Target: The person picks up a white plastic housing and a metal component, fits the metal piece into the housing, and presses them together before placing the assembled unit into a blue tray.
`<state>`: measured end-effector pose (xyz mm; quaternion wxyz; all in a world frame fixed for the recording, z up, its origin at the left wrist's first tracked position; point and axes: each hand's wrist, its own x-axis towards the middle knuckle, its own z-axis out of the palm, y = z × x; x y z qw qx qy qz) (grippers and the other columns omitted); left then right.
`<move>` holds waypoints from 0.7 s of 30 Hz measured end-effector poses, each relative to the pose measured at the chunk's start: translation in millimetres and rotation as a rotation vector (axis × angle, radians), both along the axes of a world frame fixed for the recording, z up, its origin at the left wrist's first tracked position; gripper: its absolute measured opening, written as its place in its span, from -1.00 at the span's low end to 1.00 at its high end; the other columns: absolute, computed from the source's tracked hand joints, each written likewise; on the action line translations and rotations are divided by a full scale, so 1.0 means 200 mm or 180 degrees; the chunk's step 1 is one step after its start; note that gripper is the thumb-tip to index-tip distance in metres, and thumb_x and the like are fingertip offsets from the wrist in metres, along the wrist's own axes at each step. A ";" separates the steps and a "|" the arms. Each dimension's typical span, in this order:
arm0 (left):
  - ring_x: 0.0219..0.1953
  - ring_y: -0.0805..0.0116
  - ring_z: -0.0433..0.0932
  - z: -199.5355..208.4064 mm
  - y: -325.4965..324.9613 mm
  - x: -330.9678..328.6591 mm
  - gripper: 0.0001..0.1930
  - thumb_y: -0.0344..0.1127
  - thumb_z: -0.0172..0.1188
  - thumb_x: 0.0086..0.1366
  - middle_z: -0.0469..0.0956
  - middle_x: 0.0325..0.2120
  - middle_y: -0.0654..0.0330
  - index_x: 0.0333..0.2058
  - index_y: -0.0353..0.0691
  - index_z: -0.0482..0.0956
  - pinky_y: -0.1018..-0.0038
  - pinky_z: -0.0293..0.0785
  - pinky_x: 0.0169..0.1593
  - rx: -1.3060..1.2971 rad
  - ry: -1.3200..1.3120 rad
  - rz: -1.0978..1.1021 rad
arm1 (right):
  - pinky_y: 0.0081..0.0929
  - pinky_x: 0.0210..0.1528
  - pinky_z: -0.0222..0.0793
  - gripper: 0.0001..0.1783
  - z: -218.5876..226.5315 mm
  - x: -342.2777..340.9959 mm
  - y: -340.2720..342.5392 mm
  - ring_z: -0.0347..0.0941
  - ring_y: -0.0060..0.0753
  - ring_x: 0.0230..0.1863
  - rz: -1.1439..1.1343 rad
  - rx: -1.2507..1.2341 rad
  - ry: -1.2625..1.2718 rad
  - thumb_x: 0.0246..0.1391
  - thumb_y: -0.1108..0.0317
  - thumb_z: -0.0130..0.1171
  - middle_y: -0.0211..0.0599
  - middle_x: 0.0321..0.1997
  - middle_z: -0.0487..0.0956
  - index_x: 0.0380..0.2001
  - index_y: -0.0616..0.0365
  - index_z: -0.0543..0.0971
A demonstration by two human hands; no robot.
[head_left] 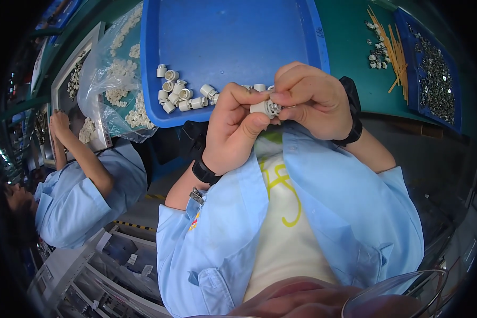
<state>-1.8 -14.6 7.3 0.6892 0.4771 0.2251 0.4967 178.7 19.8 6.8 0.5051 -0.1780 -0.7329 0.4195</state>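
Observation:
In front of my chest, my left hand [232, 126] pinches a white lamp socket [261, 108] between thumb and fingers. The socket lies on its side, and its right end shows small metal parts. My right hand [314, 99] is closed at that end, its thumb and fingertips pressed together; whatever they grip there is too small to make out. Just beyond both hands, the blue tray [228, 37] holds several more white sockets [185, 94], heaped at its near left corner and along the near edge. Some of these are hidden behind my hands.
At the right lie thin wooden sticks [393, 53], small white-and-metal pieces [377, 55] and a blue bin of small metal parts [434, 79]. A clear plastic bag of white pieces [119, 74] is left of the tray. A co-worker's hands [59, 124] are farther left.

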 end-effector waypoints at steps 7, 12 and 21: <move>-0.32 0.51 0.42 0.00 0.02 -0.02 -0.72 -0.27 0.07 0.21 0.42 -0.28 0.17 -0.20 -0.26 0.24 0.59 0.36 -0.21 -0.0300 -0.0059 -0.0418 | -0.53 -0.34 0.28 -0.80 0.04 0.02 0.00 0.34 -0.36 -0.37 0.0035 0.0190 -0.0181 -0.17 0.44 0.25 -0.33 -0.40 0.44 -0.41 0.22 0.50; -0.33 0.50 0.41 -0.01 0.03 -0.01 -0.72 -0.28 0.08 0.21 0.42 -0.29 0.18 -0.20 -0.26 0.25 0.58 0.35 -0.21 -0.0380 -0.0178 -0.0411 | -0.53 -0.28 0.26 -0.84 0.06 0.02 -0.01 0.33 -0.38 -0.30 0.0051 0.0086 -0.0288 -0.11 0.48 0.19 -0.27 -0.35 0.43 -0.39 0.23 0.48; -0.34 0.35 0.44 -0.03 0.05 -0.02 -0.75 -0.33 0.14 0.15 0.44 -0.36 0.12 -0.28 -0.31 0.31 0.51 0.34 -0.24 0.1030 0.1033 0.0256 | -0.58 -0.11 0.17 -0.84 0.01 0.03 -0.01 0.24 -0.51 -0.20 0.0957 -0.1941 0.0353 0.00 0.48 0.08 -0.30 -0.24 0.33 -0.33 0.24 0.37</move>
